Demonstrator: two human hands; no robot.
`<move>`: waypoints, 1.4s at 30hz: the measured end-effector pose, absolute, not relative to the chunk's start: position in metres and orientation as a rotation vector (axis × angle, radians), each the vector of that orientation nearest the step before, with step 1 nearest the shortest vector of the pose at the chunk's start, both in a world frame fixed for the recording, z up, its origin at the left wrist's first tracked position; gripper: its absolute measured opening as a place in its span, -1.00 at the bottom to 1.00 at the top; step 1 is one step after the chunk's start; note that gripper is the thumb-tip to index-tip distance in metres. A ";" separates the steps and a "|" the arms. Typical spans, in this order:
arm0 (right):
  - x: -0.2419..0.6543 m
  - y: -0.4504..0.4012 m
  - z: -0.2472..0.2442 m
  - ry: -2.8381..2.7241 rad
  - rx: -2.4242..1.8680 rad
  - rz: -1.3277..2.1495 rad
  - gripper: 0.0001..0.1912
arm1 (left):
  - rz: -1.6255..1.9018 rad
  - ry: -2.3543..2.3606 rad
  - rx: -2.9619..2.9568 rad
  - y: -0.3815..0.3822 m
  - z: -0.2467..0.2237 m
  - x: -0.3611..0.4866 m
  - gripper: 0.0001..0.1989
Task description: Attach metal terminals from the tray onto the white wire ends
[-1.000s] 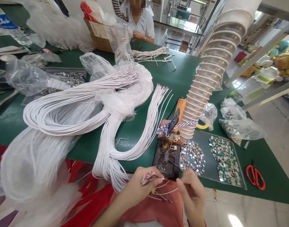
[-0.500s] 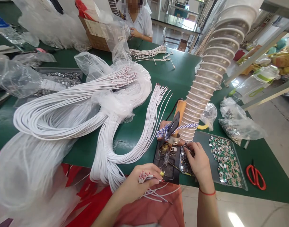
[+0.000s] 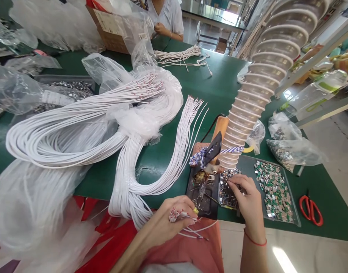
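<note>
White wire ends [image 3: 188, 226] lie gripped in the left hand [image 3: 174, 218]; right hand [image 3: 246, 199] curls over metal terminals [image 3: 229, 191], hold unclear; bagged bundle [image 3: 128, 182] appears largely unworked.

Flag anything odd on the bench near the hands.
The black mat beside the right hand looks messy: stray metal bits and wire scraps lie scattered on it, unlike the clips heaped in the tray.

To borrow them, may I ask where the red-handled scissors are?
In the head view, the red-handled scissors lie lower right on the green tabletop, right of the dark metal-parts tray.
</note>
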State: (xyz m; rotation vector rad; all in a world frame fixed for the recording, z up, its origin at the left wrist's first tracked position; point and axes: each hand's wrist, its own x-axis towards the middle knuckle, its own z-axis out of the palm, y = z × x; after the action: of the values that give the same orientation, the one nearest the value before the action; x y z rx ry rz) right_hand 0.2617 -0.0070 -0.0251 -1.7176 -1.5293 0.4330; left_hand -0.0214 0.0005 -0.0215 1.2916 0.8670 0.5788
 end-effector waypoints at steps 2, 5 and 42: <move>0.259 -0.018 -0.019 -1.466 -1.663 0.566 -0.85 | 0.604 0.867 1.291 -0.001 -0.021 -0.020 -0.84; 0.247 -0.035 -0.010 -1.412 -1.566 0.845 -0.84 | 0.647 0.872 1.298 -0.003 -0.021 -0.018 -0.86; 0.187 -0.054 -0.018 -1.355 -1.377 1.143 -0.83 | 0.837 1.145 1.396 -0.010 -0.018 -0.001 -0.86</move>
State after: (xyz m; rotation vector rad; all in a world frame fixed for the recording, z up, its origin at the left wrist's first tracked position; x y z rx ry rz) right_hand 0.1868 -0.0544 -0.0182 -1.3767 -1.3555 1.1428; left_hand -0.0009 -0.0102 -0.0181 1.3959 1.1449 0.8367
